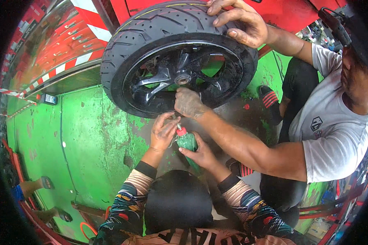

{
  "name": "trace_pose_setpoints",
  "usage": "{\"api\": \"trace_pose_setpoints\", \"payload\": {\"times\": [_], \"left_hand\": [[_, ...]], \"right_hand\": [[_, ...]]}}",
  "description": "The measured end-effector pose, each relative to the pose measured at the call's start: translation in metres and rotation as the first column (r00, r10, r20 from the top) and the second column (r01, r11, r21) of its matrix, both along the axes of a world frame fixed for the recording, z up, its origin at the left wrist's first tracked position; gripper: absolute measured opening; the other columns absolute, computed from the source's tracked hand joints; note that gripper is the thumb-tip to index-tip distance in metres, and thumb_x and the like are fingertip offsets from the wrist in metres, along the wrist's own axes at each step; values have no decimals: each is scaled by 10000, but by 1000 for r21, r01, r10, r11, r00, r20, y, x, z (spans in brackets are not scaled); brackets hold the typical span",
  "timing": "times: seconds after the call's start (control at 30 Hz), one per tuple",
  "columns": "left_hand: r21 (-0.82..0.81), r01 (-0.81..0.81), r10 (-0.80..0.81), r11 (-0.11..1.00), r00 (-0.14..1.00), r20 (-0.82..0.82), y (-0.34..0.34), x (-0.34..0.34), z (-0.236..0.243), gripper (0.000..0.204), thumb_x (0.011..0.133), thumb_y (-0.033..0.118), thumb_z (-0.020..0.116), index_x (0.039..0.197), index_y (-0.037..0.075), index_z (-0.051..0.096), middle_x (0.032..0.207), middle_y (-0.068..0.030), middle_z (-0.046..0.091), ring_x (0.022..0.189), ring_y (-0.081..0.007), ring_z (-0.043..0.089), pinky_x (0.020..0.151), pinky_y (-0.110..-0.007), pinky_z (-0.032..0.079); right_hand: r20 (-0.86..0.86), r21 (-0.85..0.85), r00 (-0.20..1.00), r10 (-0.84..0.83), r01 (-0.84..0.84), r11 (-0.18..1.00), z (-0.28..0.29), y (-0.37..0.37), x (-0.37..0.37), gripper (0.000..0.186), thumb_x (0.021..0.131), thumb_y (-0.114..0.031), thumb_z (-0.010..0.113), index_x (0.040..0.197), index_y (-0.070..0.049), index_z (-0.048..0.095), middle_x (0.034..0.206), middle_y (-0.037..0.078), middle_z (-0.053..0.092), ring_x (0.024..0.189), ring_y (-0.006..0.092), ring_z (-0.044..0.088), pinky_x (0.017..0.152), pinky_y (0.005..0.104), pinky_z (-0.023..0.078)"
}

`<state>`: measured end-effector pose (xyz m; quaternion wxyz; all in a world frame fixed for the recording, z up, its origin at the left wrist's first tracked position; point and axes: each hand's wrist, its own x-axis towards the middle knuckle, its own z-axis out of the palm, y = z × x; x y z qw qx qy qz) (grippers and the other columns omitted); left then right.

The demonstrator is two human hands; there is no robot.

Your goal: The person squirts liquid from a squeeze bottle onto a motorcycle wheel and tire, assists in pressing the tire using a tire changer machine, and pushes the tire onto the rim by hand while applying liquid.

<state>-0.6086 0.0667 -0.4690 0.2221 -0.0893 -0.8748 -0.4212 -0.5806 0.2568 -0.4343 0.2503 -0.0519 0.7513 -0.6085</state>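
Observation:
My right hand (201,152) wraps round a green squeeze bottle (187,142) with a red cap (181,131) and a narrow metallic tip. The bottle stands tilted below a wheel. My left hand (162,131) is closed beside that tip, its fingers pinched near the wheel's lower rim; what lies between them is too small to make out. The black motorcycle wheel with its tyre (122,55) is held upright above my hands. A co-worker grips the tyre's top with one hand (243,24); the other hand (190,103) is curled at the lower rim.
The co-worker in a grey T-shirt (331,139) crouches at the right, a forearm crossing close to my right hand. Red cabinets (65,41) with red-and-white tape stand at the back left. A dark bottle (48,99) sits on the worn green floor (90,139). Another person's feet (49,183) show at left.

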Motion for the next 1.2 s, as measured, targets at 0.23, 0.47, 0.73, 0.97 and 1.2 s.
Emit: {"api": "trace_pose_setpoints", "payload": {"times": [0.23,0.47,0.73,0.97,1.2], "left_hand": [[13,-12,12,1000,1000,-18,3,-4,-3,336,724,-49,709,1036,74,731,1129,-107,621,889,-249,636,770,-349,545],[23,-8,9,1000,999,-43,3,-3,-11,301,715,-45,717,998,59,729,1118,-116,623,915,-263,640,791,-363,539],[-9,-46,46,999,999,-3,0,-1,-12,256,706,16,714,960,42,722,1044,-121,650,978,-292,629,836,-392,515],[-2,5,-5,1000,998,-58,-1,-11,-7,278,731,7,707,1006,47,724,1039,-118,675,935,-291,656,818,-378,533],[24,-38,39,999,999,-26,5,-43,-19,232,796,114,720,1023,72,699,1005,-71,715,922,-257,689,819,-360,557]], "right_hand": [[34,97,999,-7,4,995,0,0,-1,718,793,-358,791,1309,3,447,1191,158,591,1129,242,563,988,378,435],[120,106,992,42,-55,993,-4,2,-1,767,789,-415,778,1329,15,444,1220,189,591,1155,261,569,999,375,428],[25,83,999,40,-42,996,-4,2,-1,887,785,-438,779,1425,19,371,1306,221,558,1231,289,542,1046,367,401],[10,189,1000,24,-25,982,1,-3,-6,732,786,-389,792,1334,-25,471,1192,176,626,1118,261,602,978,369,447],[-46,190,997,-69,77,979,10,-9,-29,562,788,-390,789,1175,-54,559,1012,131,685,943,224,662,856,368,498]]}}
